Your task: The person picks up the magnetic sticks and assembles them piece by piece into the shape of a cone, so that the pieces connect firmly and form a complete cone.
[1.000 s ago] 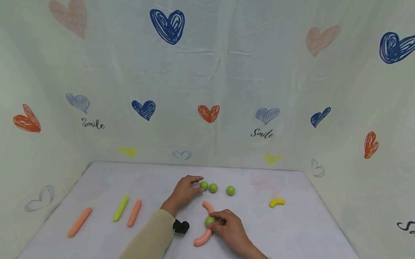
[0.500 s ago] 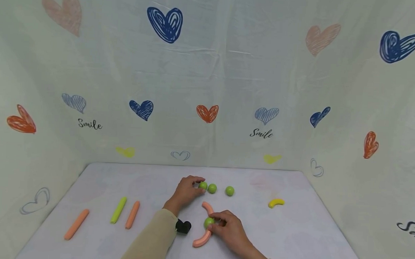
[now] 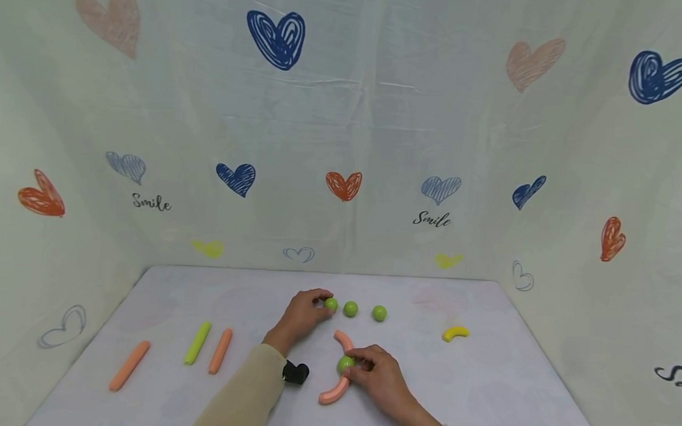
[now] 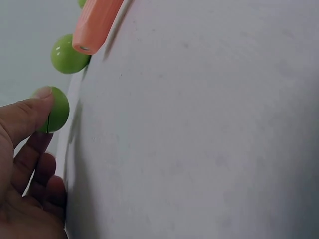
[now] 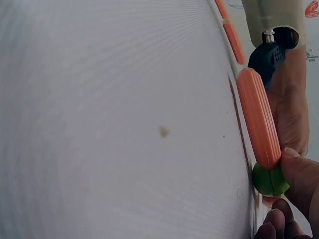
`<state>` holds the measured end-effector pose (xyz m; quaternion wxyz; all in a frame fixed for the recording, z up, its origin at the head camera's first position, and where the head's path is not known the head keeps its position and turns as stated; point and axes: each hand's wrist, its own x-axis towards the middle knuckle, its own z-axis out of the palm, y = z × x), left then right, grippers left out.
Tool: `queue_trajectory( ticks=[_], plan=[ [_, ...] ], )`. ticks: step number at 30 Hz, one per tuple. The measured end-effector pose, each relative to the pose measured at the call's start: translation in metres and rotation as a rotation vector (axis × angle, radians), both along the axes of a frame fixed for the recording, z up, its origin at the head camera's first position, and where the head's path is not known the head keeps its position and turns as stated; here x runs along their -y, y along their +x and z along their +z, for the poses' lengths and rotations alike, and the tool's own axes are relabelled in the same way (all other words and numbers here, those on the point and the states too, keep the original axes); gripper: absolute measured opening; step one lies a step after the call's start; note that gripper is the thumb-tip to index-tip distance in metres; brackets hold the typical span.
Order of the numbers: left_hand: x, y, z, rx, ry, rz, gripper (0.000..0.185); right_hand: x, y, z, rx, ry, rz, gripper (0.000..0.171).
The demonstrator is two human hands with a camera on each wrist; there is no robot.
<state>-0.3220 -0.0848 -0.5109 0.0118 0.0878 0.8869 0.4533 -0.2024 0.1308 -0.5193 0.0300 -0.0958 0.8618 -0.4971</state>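
Note:
My left hand (image 3: 300,313) pinches a small green ball (image 3: 331,304) between thumb and fingers at the back of the table. In the left wrist view that ball (image 4: 59,110) shows a dark slit, with the thumb on its top. Nearer the front, my right hand (image 3: 381,376) pinches another green ball (image 3: 345,364). One curved orange-pink stick (image 3: 343,340) meets this ball on its far side. A second curved stick (image 3: 333,393) meets it on the near side. The right wrist view shows a ribbed stick (image 5: 258,117) against the slit ball (image 5: 269,180); whether they are joined is unclear.
Two loose green balls (image 3: 351,309) (image 3: 379,313) lie right of my left hand. A short yellow curved piece (image 3: 455,333) is farther right. On the left lie two straight orange sticks (image 3: 129,365) (image 3: 220,352) and a yellow-green stick (image 3: 198,343). A hanging cloth (image 3: 377,133) with printed hearts stands behind.
My left hand has drawn its green ball slightly left, widening the gap to the neighbouring ball. The right hand and the pieces by it look the same.

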Motion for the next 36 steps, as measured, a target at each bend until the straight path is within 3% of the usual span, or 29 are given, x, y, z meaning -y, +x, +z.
queue_trajectory(
  ticks=[10, 17, 27, 36],
  plan=[
    [0.015, 0.029, -0.003, 0.000, -0.057, -0.046, 0.030, -0.004, 0.000, -0.002, -0.016, -0.004, -0.001, 0.033],
    [0.015, 0.044, -0.007, -0.025, -0.040, -0.072, 0.029, -0.005, 0.000, -0.002, -0.009, -0.006, -0.003, 0.033],
    [0.011, 0.052, -0.009, -0.045, -0.072, -0.085, 0.032, -0.003, 0.002, 0.001, 0.005, 0.020, 0.007, 0.034],
    [0.009, 0.055, -0.007, -0.044, -0.117, -0.057, 0.033, -0.003, 0.002, 0.004, -0.016, 0.030, 0.009, 0.032]
  ],
)
